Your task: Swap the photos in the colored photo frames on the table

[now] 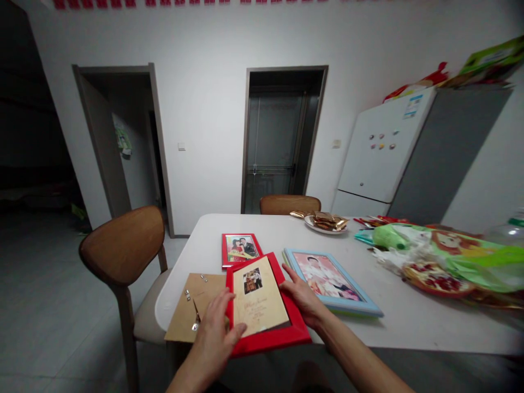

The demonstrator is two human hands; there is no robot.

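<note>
A red photo frame [282, 337] is tilted up at the table's near edge, between my two hands. Inside its border lies a cream card [260, 308] with a small photo and printed writing, slightly askew, with a dark gap along its lower right. My left hand [215, 327] grips the left side, thumb over the lower border. On the right side, my right hand [301, 297] is closed round the border. Beside my left hand lies a brown backing board [178, 322] with metal clips. A smaller red framed photo [241, 248] lies just beyond.
Right of my hands, a light-blue framed photo [327, 275] lies on the white table [409, 333]. Farther off are a plate of gold packets [325, 222], a cut pomegranate [438, 278] and green plastic bags [470, 256]. A wooden chair [123, 245] stands at the left.
</note>
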